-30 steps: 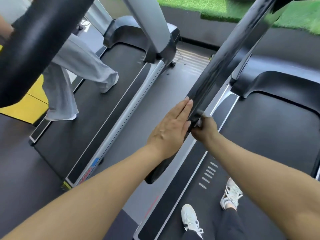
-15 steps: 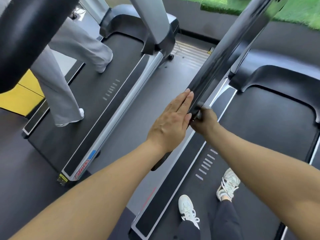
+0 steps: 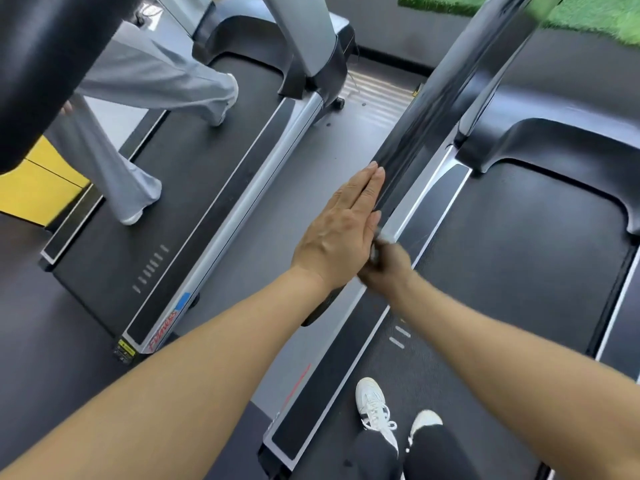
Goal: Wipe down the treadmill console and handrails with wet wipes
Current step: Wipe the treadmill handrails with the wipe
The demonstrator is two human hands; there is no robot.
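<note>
The black left handrail (image 3: 426,109) of my treadmill runs from the top right down to the middle of the view. My left hand (image 3: 341,230) lies flat against its outer side with straight fingers pressed together. My right hand (image 3: 388,266) is blurred and curled round the rail's lower part, just below the left hand. A pale scrap of wet wipe (image 3: 379,237) shows at its fingers. The rail's end (image 3: 318,311) sticks out under my left wrist. The console is out of view.
My feet in white shoes (image 3: 372,405) stand on my treadmill belt (image 3: 512,271). A second treadmill (image 3: 221,188) lies to the left, with a person in grey trousers (image 3: 138,98) walking on it. Its thick black rail (image 3: 52,57) fills the top left. Grey floor separates the machines.
My right hand has slid down the handrail toward me and is now blurred. The left hand stays flat on the rail. The person on the other treadmill has stepped forward.
</note>
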